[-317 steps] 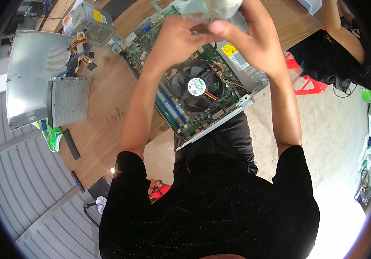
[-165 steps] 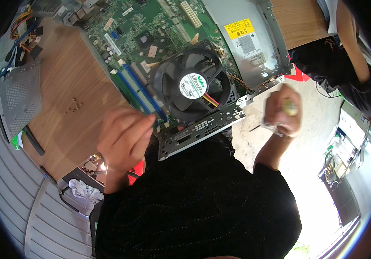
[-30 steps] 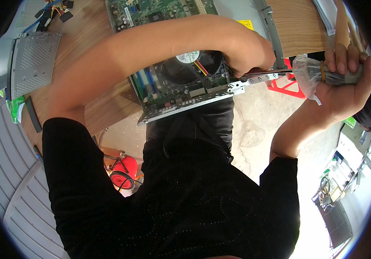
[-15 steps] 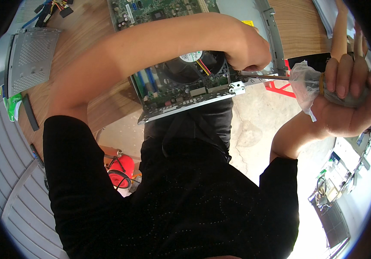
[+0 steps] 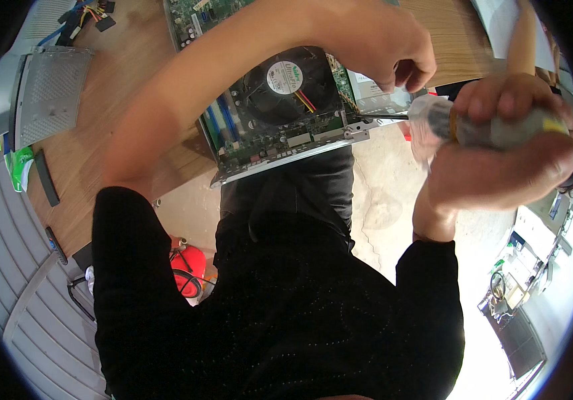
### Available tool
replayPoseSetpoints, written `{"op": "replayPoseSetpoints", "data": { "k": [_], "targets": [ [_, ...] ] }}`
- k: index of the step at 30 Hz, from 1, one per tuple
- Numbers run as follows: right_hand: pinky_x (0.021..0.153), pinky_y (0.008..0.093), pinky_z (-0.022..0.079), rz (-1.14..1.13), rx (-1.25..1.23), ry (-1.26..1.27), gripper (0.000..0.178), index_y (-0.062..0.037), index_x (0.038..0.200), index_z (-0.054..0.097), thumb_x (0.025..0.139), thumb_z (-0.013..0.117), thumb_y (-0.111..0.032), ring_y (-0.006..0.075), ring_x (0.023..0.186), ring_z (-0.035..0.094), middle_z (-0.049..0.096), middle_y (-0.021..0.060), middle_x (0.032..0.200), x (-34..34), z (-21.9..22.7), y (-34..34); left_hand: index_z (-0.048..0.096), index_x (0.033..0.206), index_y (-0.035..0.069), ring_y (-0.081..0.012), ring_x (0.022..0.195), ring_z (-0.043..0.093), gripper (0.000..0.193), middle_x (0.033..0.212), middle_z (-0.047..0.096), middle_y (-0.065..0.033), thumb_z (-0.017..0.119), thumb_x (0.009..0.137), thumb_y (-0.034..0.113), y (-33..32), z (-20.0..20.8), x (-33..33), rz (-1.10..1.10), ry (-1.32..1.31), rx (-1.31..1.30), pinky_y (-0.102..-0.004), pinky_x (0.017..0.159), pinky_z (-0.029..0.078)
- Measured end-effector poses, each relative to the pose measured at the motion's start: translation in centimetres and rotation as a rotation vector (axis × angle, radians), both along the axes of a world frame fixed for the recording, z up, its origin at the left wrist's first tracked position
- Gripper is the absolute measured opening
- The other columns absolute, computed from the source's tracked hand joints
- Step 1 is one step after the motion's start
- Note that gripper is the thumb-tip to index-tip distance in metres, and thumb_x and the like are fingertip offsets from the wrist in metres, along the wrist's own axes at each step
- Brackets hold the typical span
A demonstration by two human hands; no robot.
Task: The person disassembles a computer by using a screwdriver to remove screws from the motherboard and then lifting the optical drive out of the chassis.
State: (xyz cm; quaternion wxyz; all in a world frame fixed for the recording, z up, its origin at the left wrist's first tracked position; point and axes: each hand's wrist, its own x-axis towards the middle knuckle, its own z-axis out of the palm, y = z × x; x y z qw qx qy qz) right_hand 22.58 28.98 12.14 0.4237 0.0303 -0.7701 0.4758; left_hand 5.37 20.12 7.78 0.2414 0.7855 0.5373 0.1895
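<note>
My right hand (image 5: pixel 500 160) is wrapped round a screwdriver (image 5: pixel 500 132) with a thick, pale grey handle; crumpled clear plastic covers its front end. Its thin shaft reaches left to the metal edge of an opened computer case (image 5: pixel 260 172), beside a black cooling fan (image 5: pixel 285 100). Whether the tip sits in a screw is too small to tell. My left arm crosses over the case. Above its right part hovers my left hand (image 5: pixel 400 57), fingers bent and apart, nothing visible between them. A green circuit board (image 5: pixel 253 137) lies under the fan.
On the wooden table (image 5: pixel 126 100) a perforated metal panel (image 5: pixel 53 93) stands at left, with cables (image 5: pixel 83 20) behind it. A black strip (image 5: pixel 46 177) lies near the left edge. Another person's forearm (image 5: pixel 523 43) shows at far right. A red object (image 5: pixel 190 270) is on the floor.
My left hand has lifted away from the screwdriver's tip and its fingers have loosened. The right hand has moved left with the screwdriver, its grip turned. The case has shifted slightly left.
</note>
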Motion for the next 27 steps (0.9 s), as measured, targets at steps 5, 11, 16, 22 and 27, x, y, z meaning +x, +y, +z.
{"op": "replayPoseSetpoints", "data": {
  "k": [5, 11, 16, 22, 27],
  "targets": [
    [0.063, 0.0323, 0.06, -0.243, 0.084, 0.12, 0.071, -0.0087, 0.136, 0.041, 0.101, 0.038, -0.071, 0.0219, 0.077, 0.067, 0.064, 0.0151, 0.101, -1.0, -1.4, -1.1, 0.07, 0.114, 0.003, -0.0305, 0.086, 0.069, 0.042, 0.097, 0.072, -0.0156, 0.084, 0.08, 0.023, -4.1, 1.3, 3.9, 0.338, -0.361, 0.234, -0.0385, 0.078, 0.054],
    [0.11, 0.0544, 0.045, 0.305, -0.23, 0.094, 0.073, 0.004, 0.154, 0.032, 0.108, 0.034, -0.052, 0.0448, 0.132, 0.055, 0.046, 0.0332, 0.147, 0.9, 0.1, 0.6, 0.07, 0.11, 0.003, -0.0393, 0.079, 0.067, 0.036, 0.082, 0.069, -0.0205, 0.077, 0.087, 0.03, -4.4, 0.7, 5.1, 0.46, -0.26, 0.263, -0.043, 0.071, 0.052],
    [0.091, 0.0378, 0.053, 0.041, 0.184, 0.0, 0.044, 0.0027, 0.127, 0.06, 0.093, 0.071, -0.024, 0.0294, 0.103, 0.066, 0.065, 0.0212, 0.116, 1.6, 1.8, -0.4, 0.065, 0.114, 0.0, -0.0438, 0.088, 0.066, 0.043, 0.092, 0.07, -0.0241, 0.076, 0.089, 0.033, -4.5, 1.5, 5.0, 0.396, -0.316, 0.11, -0.0457, 0.078, 0.052],
    [0.09, 0.0375, 0.048, -0.146, 0.34, -0.089, 0.055, 0.0015, 0.125, 0.064, 0.091, 0.071, -0.041, 0.028, 0.103, 0.06, 0.064, 0.0162, 0.112, 1.8, 2.8, -1.1, 0.063, 0.117, 0.0, -0.0354, 0.1, 0.07, 0.041, 0.1, 0.071, -0.0187, 0.081, 0.085, 0.019, -5.3, 2.9, 6.0, 0.45, -0.524, 0.276, -0.0412, 0.086, 0.053],
    [0.094, 0.0403, 0.049, 0.223, 0.168, -0.145, 0.049, 0.0068, 0.13, 0.062, 0.099, 0.06, -0.031, 0.0319, 0.106, 0.064, 0.066, 0.0217, 0.116, 3.2, 4.2, 0.3, 0.058, 0.126, 0.001, -0.0359, 0.103, 0.069, 0.045, 0.109, 0.069, -0.0203, 0.078, 0.089, 0.016, -5.3, 2.6, 5.3, 0.258, -0.611, 0.224, -0.0407, 0.09, 0.054]
  ]
}}
